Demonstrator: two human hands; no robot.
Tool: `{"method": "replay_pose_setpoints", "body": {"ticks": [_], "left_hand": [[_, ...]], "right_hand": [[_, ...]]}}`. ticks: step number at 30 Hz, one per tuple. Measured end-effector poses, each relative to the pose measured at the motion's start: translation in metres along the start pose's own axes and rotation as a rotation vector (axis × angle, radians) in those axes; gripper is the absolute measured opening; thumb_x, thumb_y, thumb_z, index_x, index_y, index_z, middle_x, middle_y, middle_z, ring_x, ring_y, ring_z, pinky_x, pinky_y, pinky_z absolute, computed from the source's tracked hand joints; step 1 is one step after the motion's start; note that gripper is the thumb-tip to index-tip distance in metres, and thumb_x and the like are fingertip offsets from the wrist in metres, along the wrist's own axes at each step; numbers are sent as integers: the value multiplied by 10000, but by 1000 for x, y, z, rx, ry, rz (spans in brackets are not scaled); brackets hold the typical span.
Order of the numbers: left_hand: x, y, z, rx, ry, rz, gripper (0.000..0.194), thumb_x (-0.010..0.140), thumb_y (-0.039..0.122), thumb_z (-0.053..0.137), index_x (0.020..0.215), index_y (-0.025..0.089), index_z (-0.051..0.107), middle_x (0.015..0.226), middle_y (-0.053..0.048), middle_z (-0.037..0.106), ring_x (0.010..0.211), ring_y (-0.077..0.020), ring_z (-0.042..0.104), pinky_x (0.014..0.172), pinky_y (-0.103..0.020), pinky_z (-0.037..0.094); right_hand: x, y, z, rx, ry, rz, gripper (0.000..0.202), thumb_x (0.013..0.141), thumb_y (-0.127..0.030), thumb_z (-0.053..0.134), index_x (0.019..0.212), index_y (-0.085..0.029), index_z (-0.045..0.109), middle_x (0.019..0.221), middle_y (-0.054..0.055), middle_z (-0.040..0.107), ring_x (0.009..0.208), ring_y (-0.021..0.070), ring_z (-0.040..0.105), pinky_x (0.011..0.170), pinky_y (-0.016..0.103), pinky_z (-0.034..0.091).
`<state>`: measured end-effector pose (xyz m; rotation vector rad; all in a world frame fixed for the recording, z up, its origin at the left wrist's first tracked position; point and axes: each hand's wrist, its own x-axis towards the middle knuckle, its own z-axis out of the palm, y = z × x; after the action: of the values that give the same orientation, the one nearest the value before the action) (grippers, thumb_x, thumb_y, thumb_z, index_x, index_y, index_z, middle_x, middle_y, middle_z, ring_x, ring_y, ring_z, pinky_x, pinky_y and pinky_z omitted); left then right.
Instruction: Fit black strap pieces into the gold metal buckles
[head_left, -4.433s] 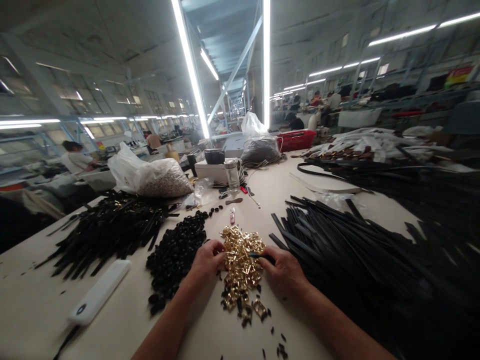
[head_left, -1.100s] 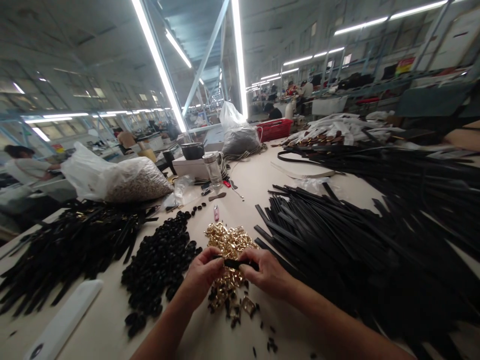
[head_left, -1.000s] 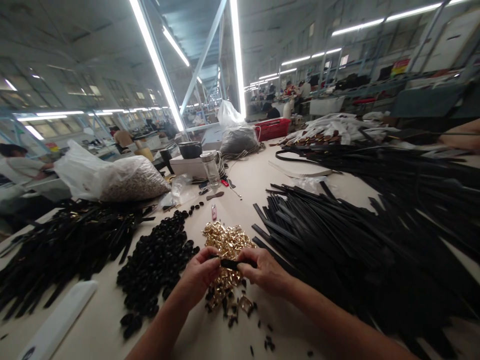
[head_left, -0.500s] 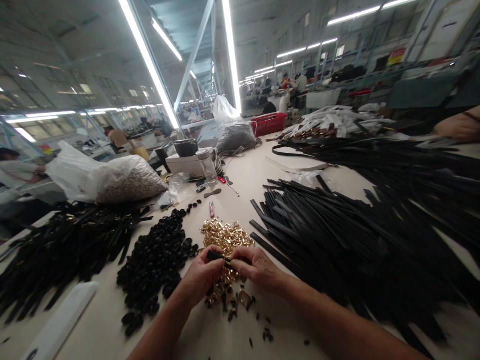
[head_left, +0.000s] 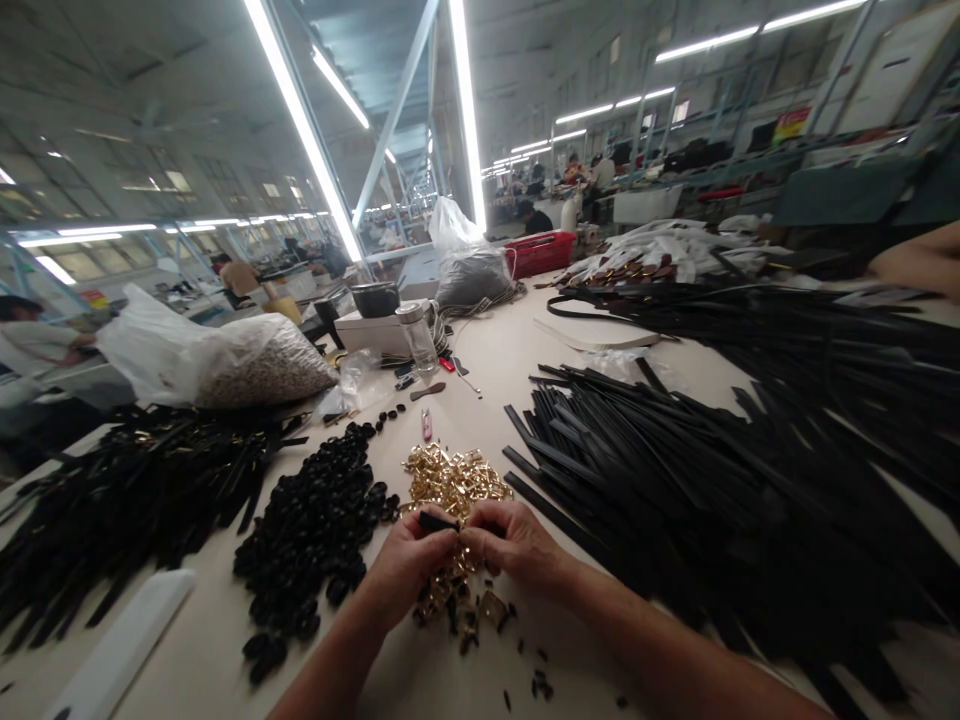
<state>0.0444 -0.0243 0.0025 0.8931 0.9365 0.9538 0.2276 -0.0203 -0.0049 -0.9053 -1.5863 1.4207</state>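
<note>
Above a pile of gold metal buckles (head_left: 457, 472), my two hands meet at the fingertips. My left hand (head_left: 412, 548) is closed on a short black strap piece (head_left: 436, 522). Against the right end of that piece, my right hand (head_left: 508, 540) is pinched; whatever lies between its fingertips is too small and hidden to name. Small black loops (head_left: 315, 520) are heaped left of the buckles. To the right lies a large stack of long black straps (head_left: 645, 470).
Black straps with gold parts (head_left: 150, 480) cover the left side. Behind are a bag of small pieces (head_left: 262, 360), a glass jar (head_left: 417, 338), a red basket (head_left: 540, 252) and pink snips (head_left: 427, 424). Another person's arm (head_left: 919, 262) reaches in at the far right.
My hands have drawn closer together at the black piece, and less of the piece's right end shows between them. At the far right, the other person's arm has shifted.
</note>
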Motion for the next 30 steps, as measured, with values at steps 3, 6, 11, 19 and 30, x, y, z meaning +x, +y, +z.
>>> {"method": "replay_pose_setpoints", "body": {"ticks": [3, 6, 11, 19, 30], "left_hand": [[-1, 1, -1, 27, -18, -24, 293, 634, 291, 856, 752, 130, 641, 708, -20, 630, 643, -115, 560, 636, -217, 443], [-2, 1, -1, 46, -28, -41, 275, 642, 284, 851, 744, 124, 652, 698, -20, 625, 625, -104, 544, 631, -212, 436], [0, -2, -1, 55, -21, -41, 275, 662, 297, 831, 792, 131, 655, 662, 7, 581, 585, -85, 494, 582, -193, 398], [-6, 4, 7, 111, 14, 8, 317, 604, 325, 864, 696, 133, 628, 514, 52, 485, 461, -44, 387, 452, -152, 308], [-7, 8, 9, -38, 30, -137, 364, 538, 294, 911, 683, 124, 624, 638, -14, 621, 538, -79, 559, 540, -168, 469]], "right_hand": [[-2, -3, -2, -48, -37, -30, 354, 884, -445, 556, 689, -149, 565, 535, -36, 490, 480, 81, 446, 471, 192, 335], [-4, -5, -3, -86, -20, -54, 273, 854, -365, 587, 696, -143, 589, 542, -39, 487, 491, 77, 427, 476, 191, 318], [-4, -6, -1, -94, 21, -43, 185, 797, -291, 624, 696, -136, 617, 569, -36, 501, 519, 77, 418, 494, 193, 321], [-4, -8, -1, -107, 35, -65, 227, 772, -332, 667, 673, -135, 616, 592, -30, 520, 555, 84, 426, 521, 201, 336], [-4, -14, -11, -261, -10, -136, 137, 761, -235, 653, 668, -137, 632, 610, -38, 539, 569, 78, 434, 538, 187, 335]]}}
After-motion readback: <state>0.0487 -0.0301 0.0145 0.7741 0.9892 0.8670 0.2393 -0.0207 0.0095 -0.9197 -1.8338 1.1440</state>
